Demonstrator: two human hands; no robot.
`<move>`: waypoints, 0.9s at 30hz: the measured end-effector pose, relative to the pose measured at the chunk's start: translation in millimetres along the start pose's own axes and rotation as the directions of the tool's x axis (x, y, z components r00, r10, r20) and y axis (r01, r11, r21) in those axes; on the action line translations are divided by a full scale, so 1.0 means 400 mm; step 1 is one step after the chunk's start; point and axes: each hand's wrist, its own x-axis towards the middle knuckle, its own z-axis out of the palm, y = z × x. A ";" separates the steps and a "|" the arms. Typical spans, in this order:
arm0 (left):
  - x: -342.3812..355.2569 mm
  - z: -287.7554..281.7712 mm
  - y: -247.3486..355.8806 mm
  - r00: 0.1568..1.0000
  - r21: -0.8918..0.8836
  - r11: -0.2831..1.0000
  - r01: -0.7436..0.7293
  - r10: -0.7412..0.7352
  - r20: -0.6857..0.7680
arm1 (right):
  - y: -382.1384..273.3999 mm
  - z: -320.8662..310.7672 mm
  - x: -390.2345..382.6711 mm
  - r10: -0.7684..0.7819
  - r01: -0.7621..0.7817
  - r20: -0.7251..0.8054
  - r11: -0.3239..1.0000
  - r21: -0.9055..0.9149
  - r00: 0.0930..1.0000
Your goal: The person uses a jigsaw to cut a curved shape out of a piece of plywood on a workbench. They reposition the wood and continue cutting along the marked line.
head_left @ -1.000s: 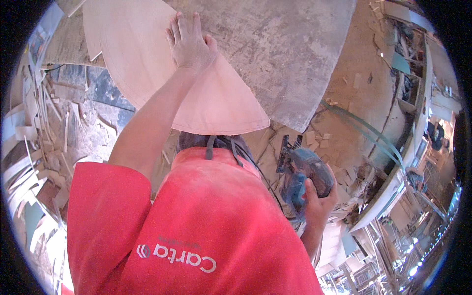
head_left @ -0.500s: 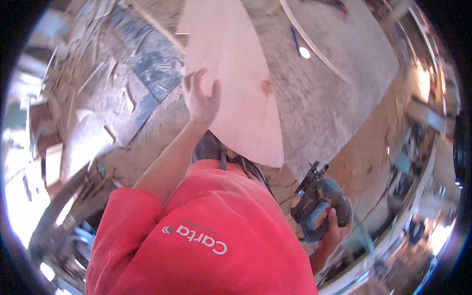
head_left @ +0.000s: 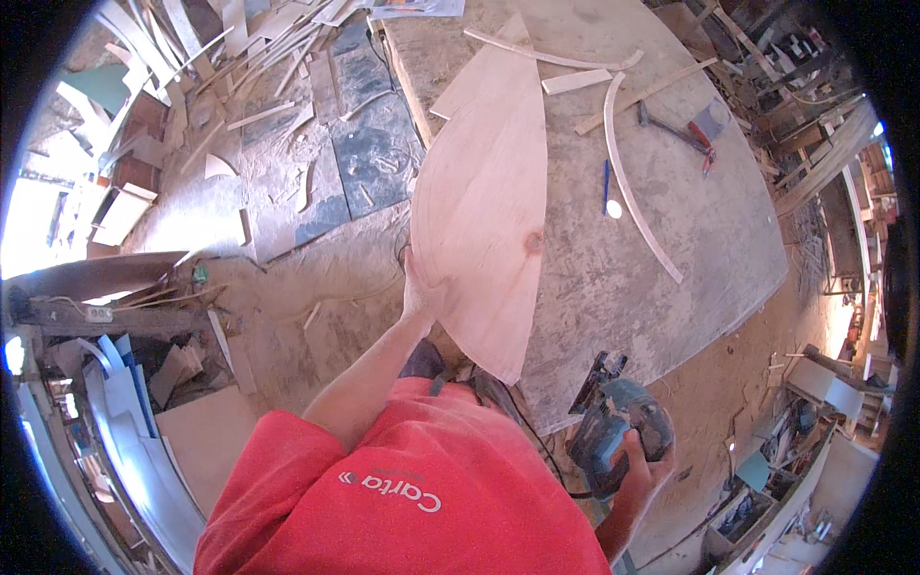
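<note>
Clearly nearer, the left hand (head_left: 423,295) grasps with its fingers the edge of the pale board (head_left: 487,206), stretching lengthwise ahead; the right hand (head_left: 647,474) clasps the jigsaw (head_left: 604,426).

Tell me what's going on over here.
A person in a red shirt is at a dusty worktable. Their right hand holds a blue-and-dark jigsaw by the table's near corner, apart from the wood. Their left hand is on the left edge of a pale, curved wooden panel, whose near end points toward their body. To the panel's right, curved wooden strips and a thin blue stick lie on the tabletop.
</note>
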 end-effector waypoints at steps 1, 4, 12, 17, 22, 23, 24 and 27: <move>-0.009 0.011 0.032 1.000 0.081 0.996 -0.029 0.029 0.003 | 0.003 -0.003 -0.002 -0.008 0.008 -0.003 1.000 -0.006 1.000; -0.013 -0.016 0.078 0.992 -0.121 0.992 0.024 -0.009 0.125 | 0.006 0.004 -0.012 -0.014 0.014 -0.012 1.000 0.000 1.000; 0.129 -0.105 0.097 0.944 0.153 0.954 -0.258 0.215 0.252 | 0.016 0.063 -0.051 -0.022 0.018 -0.053 0.998 -0.066 0.998; 0.280 -0.066 0.086 0.918 0.227 0.912 -0.342 0.273 0.287 | -0.047 0.124 -0.096 0.073 -0.075 -0.031 0.995 -0.073 0.997; 0.340 -0.007 0.095 0.972 0.314 0.932 -0.183 0.123 0.202 | -0.035 0.171 -0.101 -0.048 0.048 0.007 0.994 -0.102 0.999; 0.347 -0.006 0.124 0.970 0.289 0.948 -0.135 0.067 0.234 | -0.072 0.202 -0.119 -0.003 0.003 0.005 0.996 -0.091 1.000; 0.350 -0.003 0.146 0.963 0.265 0.960 -0.085 0.011 0.268 | -0.094 0.222 -0.130 0.042 -0.041 0.005 0.996 -0.080 0.999; 0.367 -0.003 0.159 0.984 0.152 0.988 0.000 -0.027 0.175 | -0.090 0.235 -0.130 0.019 -0.018 0.018 0.996 -0.092 1.000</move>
